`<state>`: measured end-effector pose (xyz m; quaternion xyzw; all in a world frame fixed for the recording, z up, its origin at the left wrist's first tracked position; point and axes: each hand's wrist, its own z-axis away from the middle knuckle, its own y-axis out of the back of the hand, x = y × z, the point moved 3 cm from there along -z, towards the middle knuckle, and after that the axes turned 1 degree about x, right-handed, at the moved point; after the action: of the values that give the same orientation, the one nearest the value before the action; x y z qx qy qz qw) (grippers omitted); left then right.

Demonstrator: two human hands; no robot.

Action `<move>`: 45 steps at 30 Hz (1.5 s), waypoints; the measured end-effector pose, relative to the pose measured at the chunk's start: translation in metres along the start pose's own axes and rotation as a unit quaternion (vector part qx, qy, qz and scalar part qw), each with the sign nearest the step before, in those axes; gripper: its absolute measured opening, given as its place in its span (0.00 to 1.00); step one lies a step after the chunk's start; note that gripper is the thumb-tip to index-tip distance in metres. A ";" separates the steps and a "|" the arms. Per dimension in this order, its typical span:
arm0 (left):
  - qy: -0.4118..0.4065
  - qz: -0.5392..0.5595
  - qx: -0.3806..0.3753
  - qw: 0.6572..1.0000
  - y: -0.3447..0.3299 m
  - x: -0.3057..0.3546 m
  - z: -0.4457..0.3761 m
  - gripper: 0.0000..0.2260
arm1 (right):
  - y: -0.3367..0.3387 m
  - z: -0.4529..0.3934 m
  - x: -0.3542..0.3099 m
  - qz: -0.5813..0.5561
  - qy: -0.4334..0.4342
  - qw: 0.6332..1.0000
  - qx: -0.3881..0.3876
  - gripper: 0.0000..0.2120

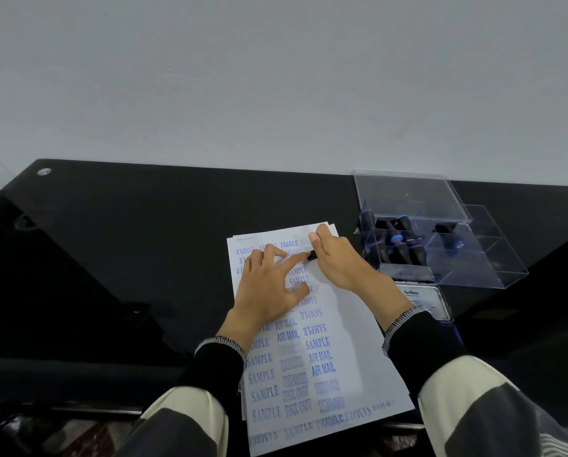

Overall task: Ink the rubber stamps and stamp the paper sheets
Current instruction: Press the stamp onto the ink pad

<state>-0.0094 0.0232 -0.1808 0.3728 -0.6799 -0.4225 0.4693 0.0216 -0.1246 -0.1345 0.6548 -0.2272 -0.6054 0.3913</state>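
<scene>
Right hand (337, 258) has its fingers curled tight around a small black stamp (312, 255), pressed down near the far end of the top paper sheet (358, 341) — already full of blue SAMPLE and AIR MAIL prints. Left hand (269, 285) lies on the sheet, fingers spread, index fingertip touching the stamp. Just right of the sheet — a clear box (440, 245) of stamps and an ink pad (424, 300) on the black worktop (144, 242).

Right hand (337, 258) gripping black stamp (312, 255) on stamped paper sheets (351, 341)
</scene>
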 end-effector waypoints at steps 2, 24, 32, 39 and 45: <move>0.001 -0.001 -0.003 1.000 0.001 0.001 0.000 0.25 | 0.002 -0.002 0.001 -0.021 -0.009 1.000 0.000 0.13; 0.044 0.008 0.051 0.998 0.010 -0.019 0.012 0.25 | 0.002 -0.012 -0.001 -0.118 -0.062 0.991 0.035 0.16; 0.050 0.030 0.049 0.997 0.011 -0.020 0.014 0.24 | -0.006 0.002 -0.001 -0.117 -0.043 0.992 0.034 0.11; 0.058 0.041 0.046 0.996 0.011 -0.021 0.014 0.24 | -0.009 -0.006 -0.002 0.034 -0.023 0.999 0.029 0.08; 0.061 0.042 0.047 0.996 0.011 -0.022 0.014 0.24 | -0.010 -0.005 -0.003 0.036 -0.022 0.999 0.026 0.08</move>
<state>-0.0183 0.0500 -0.1801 0.3907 -0.6843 -0.3469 0.5087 0.0244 -0.1157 -0.1407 0.6425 -0.2749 -0.5993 0.3904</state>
